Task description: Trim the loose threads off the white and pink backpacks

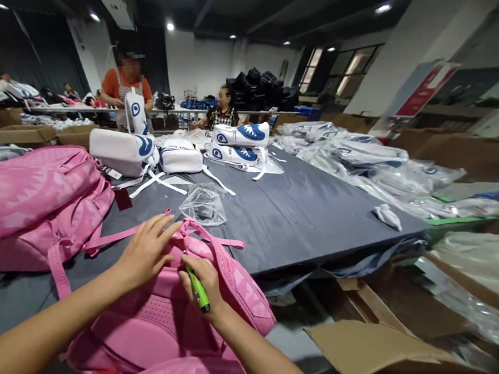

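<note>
A pink backpack (143,325) lies in front of me at the table's near edge, its padded, dotted back panel facing up. My left hand (153,248) grips the bag's top near the handle loop and webbing straps, with thumb and fingertips on the fabric. Closed in my right hand (207,278) is a green pen-shaped tool (198,290) with a black end. Its dark tip points at the top seam, close to my left fingertips. Whatever the tip touches is too small to make out.
Another pink backpack (33,208) rests at left. White-and-blue bags (123,150) and a crumpled clear plastic bag (203,204) lie on the dark table (294,218). Plastic-wrapped bags (366,150) line the right side, above open cardboard boxes (371,343). Two people (129,84) are across the table.
</note>
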`<control>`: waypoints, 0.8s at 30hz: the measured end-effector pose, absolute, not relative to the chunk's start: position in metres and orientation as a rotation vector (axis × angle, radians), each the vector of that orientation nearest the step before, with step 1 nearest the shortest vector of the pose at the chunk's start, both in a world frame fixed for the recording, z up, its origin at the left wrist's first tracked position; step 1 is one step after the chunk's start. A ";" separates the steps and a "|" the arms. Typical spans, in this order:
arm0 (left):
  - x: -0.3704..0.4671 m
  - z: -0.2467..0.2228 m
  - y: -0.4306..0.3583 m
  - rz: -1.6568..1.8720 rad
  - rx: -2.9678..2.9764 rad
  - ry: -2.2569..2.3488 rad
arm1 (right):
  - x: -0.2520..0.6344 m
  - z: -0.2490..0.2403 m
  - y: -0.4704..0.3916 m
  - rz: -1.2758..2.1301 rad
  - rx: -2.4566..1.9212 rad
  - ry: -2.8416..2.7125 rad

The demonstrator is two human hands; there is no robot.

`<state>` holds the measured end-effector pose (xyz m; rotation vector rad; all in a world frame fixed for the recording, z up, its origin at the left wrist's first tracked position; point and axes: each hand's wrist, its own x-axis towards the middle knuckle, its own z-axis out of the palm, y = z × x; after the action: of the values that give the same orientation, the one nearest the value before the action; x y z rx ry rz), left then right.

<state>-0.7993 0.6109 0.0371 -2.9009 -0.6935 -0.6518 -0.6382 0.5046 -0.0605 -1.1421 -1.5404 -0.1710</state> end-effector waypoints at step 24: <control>-0.748 -0.001 0.643 0.125 -2.791 -0.677 | -0.644 -0.086 0.486 -0.069 -1.124 -1.684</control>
<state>-0.7480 0.6432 -0.0010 -2.7914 -0.6775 0.1249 -0.6442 0.4856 -0.0860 -1.1236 -1.6838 -0.0689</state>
